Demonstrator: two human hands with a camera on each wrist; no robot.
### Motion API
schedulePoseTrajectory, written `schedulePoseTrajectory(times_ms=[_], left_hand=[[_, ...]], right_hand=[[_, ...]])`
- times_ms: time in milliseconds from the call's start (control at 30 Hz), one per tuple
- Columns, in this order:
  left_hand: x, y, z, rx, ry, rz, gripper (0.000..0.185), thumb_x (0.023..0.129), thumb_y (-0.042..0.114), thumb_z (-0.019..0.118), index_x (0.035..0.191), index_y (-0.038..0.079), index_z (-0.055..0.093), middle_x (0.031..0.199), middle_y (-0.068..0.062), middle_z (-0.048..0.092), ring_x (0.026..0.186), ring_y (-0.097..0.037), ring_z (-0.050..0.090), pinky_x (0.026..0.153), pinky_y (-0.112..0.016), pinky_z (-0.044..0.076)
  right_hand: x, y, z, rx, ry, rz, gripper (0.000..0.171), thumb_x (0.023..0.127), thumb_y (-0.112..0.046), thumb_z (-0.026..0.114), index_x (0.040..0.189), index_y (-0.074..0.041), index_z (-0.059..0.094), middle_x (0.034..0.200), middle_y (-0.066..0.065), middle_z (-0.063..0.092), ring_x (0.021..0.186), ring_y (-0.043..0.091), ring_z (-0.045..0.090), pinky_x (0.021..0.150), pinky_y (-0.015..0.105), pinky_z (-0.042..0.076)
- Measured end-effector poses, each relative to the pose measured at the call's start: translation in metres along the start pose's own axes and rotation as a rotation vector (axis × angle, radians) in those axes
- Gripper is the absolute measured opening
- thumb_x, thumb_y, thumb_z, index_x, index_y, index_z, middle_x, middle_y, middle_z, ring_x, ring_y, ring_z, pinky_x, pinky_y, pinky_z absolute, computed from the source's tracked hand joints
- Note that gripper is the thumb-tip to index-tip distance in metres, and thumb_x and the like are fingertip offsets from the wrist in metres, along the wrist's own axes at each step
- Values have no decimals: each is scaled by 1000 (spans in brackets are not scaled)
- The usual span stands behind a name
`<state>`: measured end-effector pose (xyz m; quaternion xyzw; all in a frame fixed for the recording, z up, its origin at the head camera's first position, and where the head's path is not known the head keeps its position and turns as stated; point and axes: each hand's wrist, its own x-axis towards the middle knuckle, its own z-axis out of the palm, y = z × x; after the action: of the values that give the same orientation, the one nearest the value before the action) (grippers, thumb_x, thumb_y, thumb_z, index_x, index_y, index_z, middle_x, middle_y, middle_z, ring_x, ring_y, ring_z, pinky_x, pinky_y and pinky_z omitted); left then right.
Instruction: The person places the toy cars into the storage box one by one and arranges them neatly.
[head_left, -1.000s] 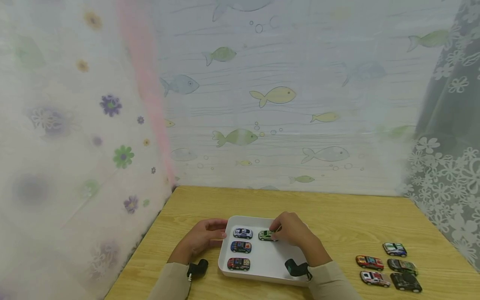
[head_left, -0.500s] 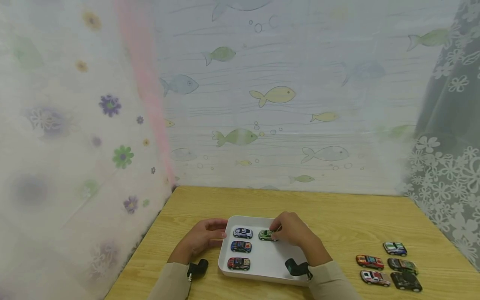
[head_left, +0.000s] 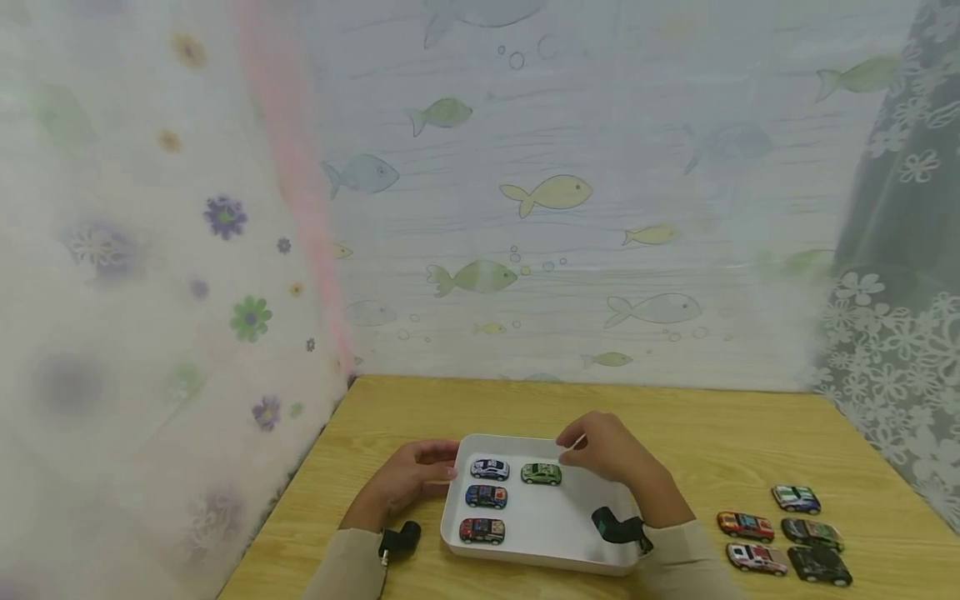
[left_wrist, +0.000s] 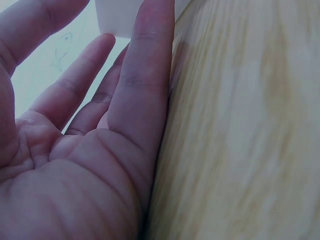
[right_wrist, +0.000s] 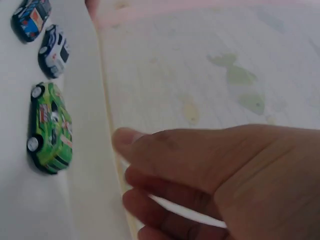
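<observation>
At the bottom centre of the head view, a white tray (head_left: pixel 540 529) is set on the wooden table (head_left: pixel 697 425). Along its left side, a red car (head_left: pixel 482 531), a blue car (head_left: pixel 486 497) and a white car (head_left: pixel 490 469) are lined up, near to far. Five more toy cars (head_left: pixel 756 558) are grouped at the lower right. The tray's left wall is touched by the left hand (head_left: pixel 401 482), fingers extended. Beside the white car, to its right, a green car (head_left: pixel 542 473) is rested on its wheels. Just right of it, the right hand (head_left: pixel 611 450) is held with thumb and forefinger parted, clear of the car. The background is filled by a fish-patterned curtain (head_left: pixel 555 333).
</observation>
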<state>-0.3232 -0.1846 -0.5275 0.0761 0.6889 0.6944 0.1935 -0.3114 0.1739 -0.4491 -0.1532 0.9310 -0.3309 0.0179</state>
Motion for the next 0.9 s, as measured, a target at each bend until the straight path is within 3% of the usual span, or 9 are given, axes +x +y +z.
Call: schedulePoseTrajectory(times_ms=[433, 900], left_hand=[[1, -1, 0, -19, -1, 4, 56, 93, 9, 77, 144, 0, 56, 142, -17, 62, 121, -27, 66, 99, -43, 60], [0, -1, 1, -8, 0, 13, 57, 94, 9, 77, 144, -2, 54, 142, -18, 61, 121, -27, 66, 98, -43, 60]], right_hand=[[-28, 30, -41, -43, 79, -92, 16, 94, -18, 77, 108, -10, 80, 104, -1, 76, 86, 11, 69, 69, 26, 59], [-65, 65, -71, -88, 82, -31, 17, 95, -27, 76, 107, -15, 80, 105, -2, 76, 87, 12, 69, 70, 28, 58]])
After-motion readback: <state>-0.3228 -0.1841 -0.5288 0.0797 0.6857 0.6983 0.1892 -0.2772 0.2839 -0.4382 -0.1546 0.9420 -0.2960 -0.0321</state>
